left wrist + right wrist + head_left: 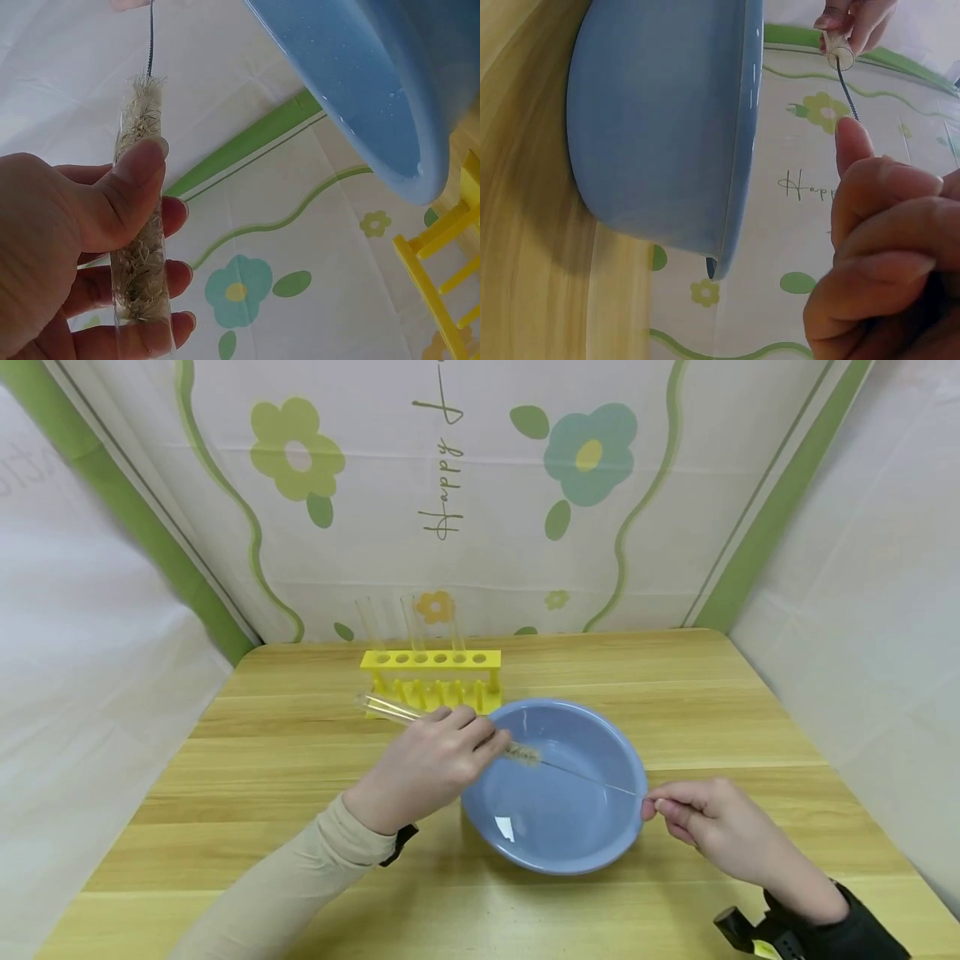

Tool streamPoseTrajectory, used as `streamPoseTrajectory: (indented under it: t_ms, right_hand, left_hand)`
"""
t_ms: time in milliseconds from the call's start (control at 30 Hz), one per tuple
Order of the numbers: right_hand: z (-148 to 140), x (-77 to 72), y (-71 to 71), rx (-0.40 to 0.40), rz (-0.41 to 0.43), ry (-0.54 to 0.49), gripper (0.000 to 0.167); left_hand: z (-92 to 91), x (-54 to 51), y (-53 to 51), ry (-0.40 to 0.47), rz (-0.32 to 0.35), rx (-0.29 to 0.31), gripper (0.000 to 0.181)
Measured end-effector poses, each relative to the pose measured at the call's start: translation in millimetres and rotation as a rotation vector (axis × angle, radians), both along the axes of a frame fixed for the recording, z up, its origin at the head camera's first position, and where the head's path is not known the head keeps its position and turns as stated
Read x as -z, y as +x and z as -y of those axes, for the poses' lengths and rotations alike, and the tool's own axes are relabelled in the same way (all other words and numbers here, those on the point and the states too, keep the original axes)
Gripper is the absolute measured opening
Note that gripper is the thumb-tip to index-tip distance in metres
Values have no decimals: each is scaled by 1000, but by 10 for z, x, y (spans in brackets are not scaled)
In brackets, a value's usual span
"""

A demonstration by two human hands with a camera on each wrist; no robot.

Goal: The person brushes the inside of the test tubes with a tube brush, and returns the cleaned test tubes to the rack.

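My left hand (435,764) grips a clear glass test tube (390,707), which is tilted over the left rim of a blue basin (555,835). The bristles of a test tube brush (141,277) fill the tube near its mouth, between my left thumb and fingers. From the bristles a thin twisted wire handle (581,776) runs across the basin to the right. At the basin's right rim my right hand (727,831) pinches that wire's end between thumb and fingers. Part of the tube is hidden behind my left hand in the head view.
A yellow test tube rack (431,660) stands behind my left hand, holding 3 upright glass tubes (414,627). Water shows inside the basin. A wooden table (247,793) lies underneath, and a white floral curtain (480,560) hangs behind it.
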State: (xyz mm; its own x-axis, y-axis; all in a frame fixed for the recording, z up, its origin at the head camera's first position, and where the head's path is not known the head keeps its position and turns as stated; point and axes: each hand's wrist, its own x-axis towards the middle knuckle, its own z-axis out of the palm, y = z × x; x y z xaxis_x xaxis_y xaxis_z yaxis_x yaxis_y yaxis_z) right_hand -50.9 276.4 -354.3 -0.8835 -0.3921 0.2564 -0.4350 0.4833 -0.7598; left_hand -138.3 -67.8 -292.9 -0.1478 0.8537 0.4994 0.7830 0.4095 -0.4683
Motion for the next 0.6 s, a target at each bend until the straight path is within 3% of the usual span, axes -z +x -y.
streamPoseTrajectory:
  t_ms: [300,600]
  right_hand:
    - [-7,17,-54,-91,173,-93,27]
    - [-26,30,-80,-147,303,-204,24]
  left_hand:
    - [-74,45,0,7,-76,-19,6]
    - [-121,39,17,28,-106,-21,9]
